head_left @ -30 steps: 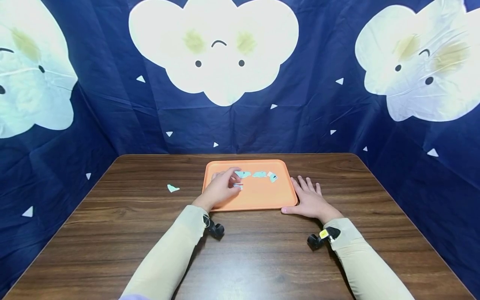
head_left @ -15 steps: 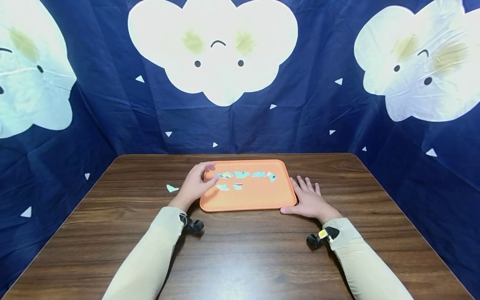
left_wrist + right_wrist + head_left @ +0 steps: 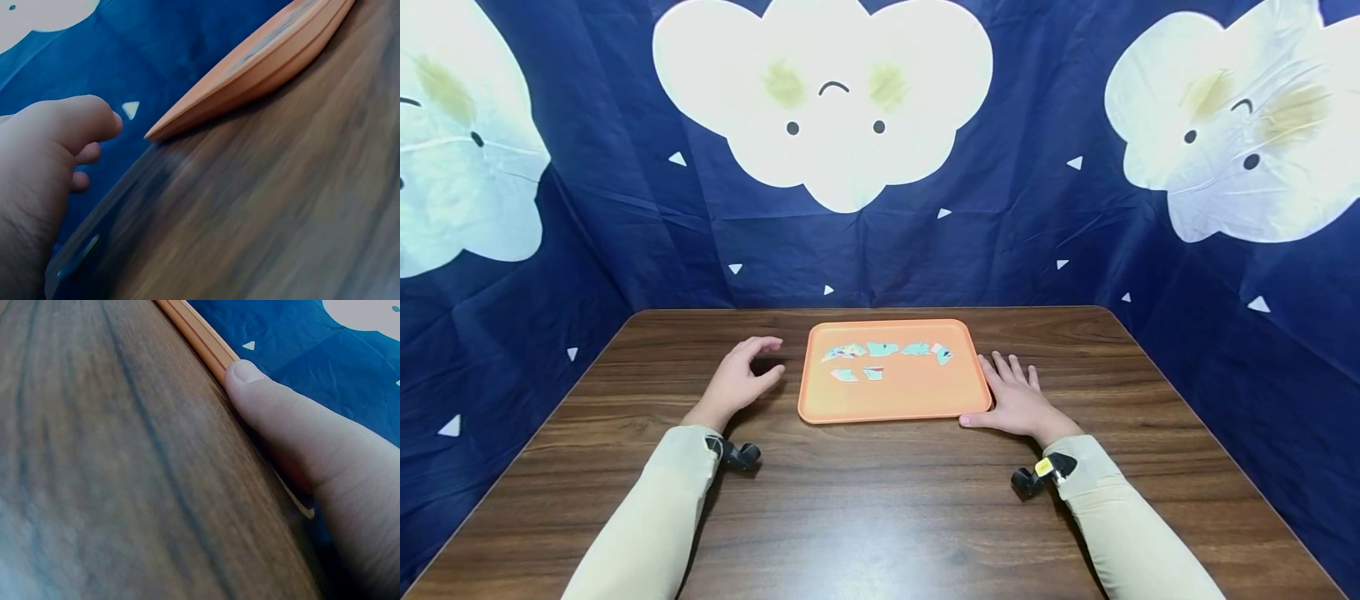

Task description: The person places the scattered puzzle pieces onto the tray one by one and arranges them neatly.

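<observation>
An orange tray (image 3: 925,396) lies on the table, with several small, irregular pale-blue printed pieces (image 3: 883,349) in it, most in an upper row and two below. My left hand (image 3: 736,382) hovers over the table left of the tray, its fingers loosely bent and thumb apart, holding nothing that shows. In the left wrist view a thin bluish sliver (image 3: 80,257) lies on the table under this hand; the head view hides that spot. My right hand (image 3: 1017,400) rests at the tray's right near corner, fingers spread, thumb against the front rim (image 3: 209,347).
The brown wooden table (image 3: 880,500) stretches around the tray on all sides. A dark-blue curtain (image 3: 865,250) with white clouds hangs behind the table and at both sides. Each wrist carries a small black camera (image 3: 741,456).
My left hand has moved left, off the tray and over where a loose piece lay on the table. Two lower pieces show uncovered in the tray. The right hand stays put.
</observation>
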`<state>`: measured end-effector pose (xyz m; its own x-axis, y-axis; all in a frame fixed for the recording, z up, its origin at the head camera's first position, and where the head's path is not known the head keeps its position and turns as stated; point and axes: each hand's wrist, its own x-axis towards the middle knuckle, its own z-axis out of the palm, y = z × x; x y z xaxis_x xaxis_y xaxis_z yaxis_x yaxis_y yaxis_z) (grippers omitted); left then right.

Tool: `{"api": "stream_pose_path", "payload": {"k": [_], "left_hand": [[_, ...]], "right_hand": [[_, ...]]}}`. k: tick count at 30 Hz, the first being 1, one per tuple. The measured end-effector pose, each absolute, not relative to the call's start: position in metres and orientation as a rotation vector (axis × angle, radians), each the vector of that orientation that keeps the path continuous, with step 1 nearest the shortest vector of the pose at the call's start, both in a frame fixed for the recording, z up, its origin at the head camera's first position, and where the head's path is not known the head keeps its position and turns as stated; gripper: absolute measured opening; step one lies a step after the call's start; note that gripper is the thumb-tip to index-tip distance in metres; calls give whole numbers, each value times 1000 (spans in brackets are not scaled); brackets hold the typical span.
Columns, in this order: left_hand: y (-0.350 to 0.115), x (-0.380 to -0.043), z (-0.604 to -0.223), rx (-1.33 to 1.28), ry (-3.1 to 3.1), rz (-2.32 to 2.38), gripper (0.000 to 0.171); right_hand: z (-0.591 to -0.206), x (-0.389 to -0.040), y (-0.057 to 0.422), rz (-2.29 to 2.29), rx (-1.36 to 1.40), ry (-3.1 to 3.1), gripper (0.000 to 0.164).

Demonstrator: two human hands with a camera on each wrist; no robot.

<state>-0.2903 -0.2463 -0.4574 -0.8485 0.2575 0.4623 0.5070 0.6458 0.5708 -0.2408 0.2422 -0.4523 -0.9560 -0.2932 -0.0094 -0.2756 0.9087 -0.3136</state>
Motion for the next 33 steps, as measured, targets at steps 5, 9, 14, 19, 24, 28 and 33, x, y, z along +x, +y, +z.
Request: {"api": "stream_pose_path", "payload": {"k": [5, 9, 14, 19, 24, 28, 33], "left_hand": [[-271, -286, -461, -542, -2625, -973, 50], [-287, -283, -462, -503, -2676, -938, 51], [-300, -279, -461, -507, -2712, -930, 51], [-309, -278, -462, -537, -2721, -850, 48], [-314, -277, -463, -556, -2716, -745, 41], [-315, -276, -463, -565, -2701, -697, 30], [-311, -274, -462, -526, -2703, -675, 22]], "right_hand": [[-453, -241, 241, -491, -457, 3021, 127], [-453, -241, 241, -495, -462, 3032, 126], [-454, -241, 241, -489, -460, 3033, 125], [-454, -241, 240, -486, -453, 3031, 125], [-454, -241, 241, -491, -451, 3024, 126], [-453, -241, 241, -496, -449, 3015, 126], [-453, -240, 242, -511, -450, 3011, 125]]}}
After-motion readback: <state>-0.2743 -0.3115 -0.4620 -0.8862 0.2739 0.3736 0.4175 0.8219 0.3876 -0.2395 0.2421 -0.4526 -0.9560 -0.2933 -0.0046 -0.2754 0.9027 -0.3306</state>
